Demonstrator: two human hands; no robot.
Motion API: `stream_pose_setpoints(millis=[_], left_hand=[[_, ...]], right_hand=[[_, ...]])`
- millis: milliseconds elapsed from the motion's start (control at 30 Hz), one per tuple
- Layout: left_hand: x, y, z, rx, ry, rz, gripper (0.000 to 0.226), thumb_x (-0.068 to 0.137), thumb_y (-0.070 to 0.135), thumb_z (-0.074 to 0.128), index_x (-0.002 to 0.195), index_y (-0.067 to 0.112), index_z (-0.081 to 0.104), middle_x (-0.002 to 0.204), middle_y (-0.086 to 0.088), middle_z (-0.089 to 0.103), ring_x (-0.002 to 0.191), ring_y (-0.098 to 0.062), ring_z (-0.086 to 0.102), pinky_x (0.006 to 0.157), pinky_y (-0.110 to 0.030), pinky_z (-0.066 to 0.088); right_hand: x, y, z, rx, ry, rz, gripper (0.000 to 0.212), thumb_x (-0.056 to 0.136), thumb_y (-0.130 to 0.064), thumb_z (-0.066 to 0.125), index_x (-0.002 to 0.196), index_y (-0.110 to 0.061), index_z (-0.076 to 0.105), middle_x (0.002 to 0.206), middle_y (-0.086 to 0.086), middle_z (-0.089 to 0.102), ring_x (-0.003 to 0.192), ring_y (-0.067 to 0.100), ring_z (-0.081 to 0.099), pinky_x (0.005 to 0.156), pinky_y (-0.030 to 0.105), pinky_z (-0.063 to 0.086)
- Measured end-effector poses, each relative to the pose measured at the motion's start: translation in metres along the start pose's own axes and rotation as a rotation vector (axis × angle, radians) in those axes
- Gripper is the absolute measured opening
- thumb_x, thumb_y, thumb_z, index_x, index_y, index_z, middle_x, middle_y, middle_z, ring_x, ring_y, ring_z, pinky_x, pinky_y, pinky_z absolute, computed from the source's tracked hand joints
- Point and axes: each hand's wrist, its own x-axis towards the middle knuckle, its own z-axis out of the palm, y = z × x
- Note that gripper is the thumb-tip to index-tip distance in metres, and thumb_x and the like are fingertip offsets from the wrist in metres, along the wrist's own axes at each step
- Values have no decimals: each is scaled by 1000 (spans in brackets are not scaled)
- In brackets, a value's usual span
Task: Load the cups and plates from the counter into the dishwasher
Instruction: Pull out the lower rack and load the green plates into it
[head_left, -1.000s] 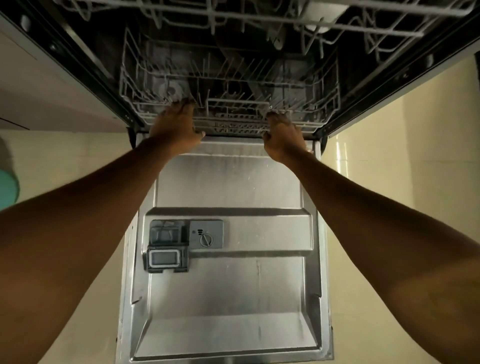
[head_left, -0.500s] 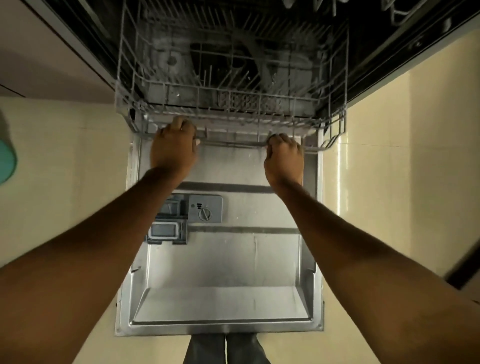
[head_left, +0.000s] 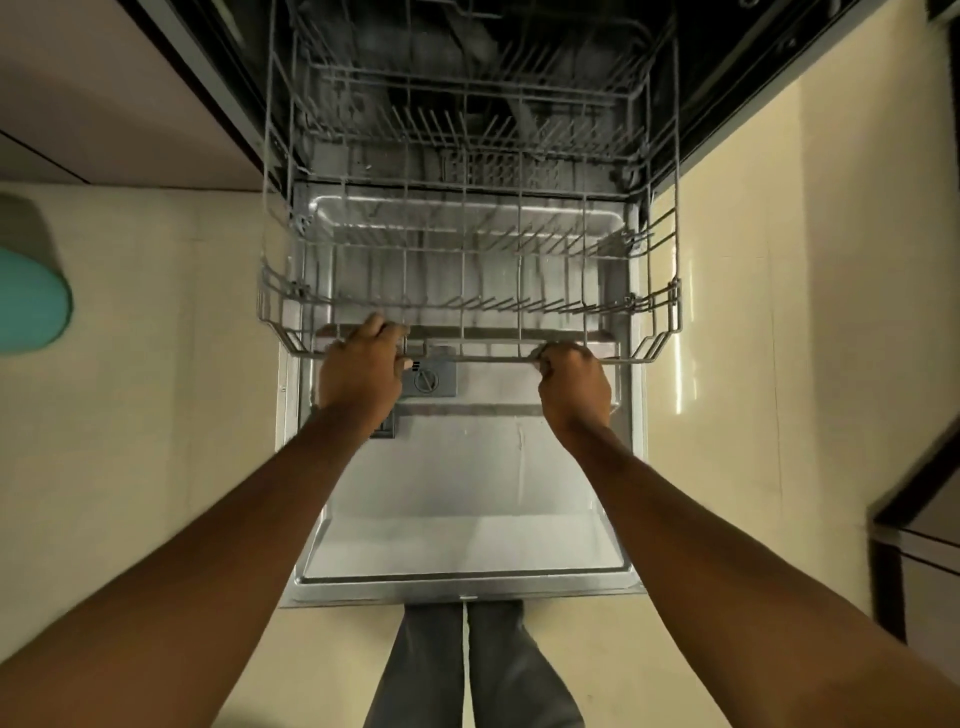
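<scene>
Arms are stretching straight ahead; I am seeing left hand and right hand both curling round the front rail of the wire rack. It is sitting over the open dishwasher door beneath the grip, cream floor flanking both sides.

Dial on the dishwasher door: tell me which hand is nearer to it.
Left. The left hand grips the front rail of the rack right beside the dial; the right hand grips the same rail, farther off on the dial's other side.
</scene>
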Motion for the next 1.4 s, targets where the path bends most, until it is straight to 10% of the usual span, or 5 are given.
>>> stream_pose_setpoints(millis=[567,800,1400], left_hand=[[-99,7,19,-98,-173,-124,38,82,19,72,118,15,62,121,-3,55,114,-27,52,92,-45,51],[-117,15,3,-98,-278,-132,42,90,10,53,132,17,51,131,-4,53,122,-24,47,100,-39,44],[-195,90,-208,-112,185,-74,46,97,35,48,139,15,44,144,-4,44,135,-21,37,111,-40,29]], right_hand=[[-109,22,1,8,-157,1,15,90,-1,58,94,-6,72,92,11,70,81,30,65,60,27,46],[-125,22,-12,37,-273,75,50,83,11,43,119,-14,66,118,7,66,105,28,62,82,36,54],[-159,-116,-191,186,57,-259,34,97,-24,47,128,-14,56,127,5,59,122,22,51,104,39,42]])
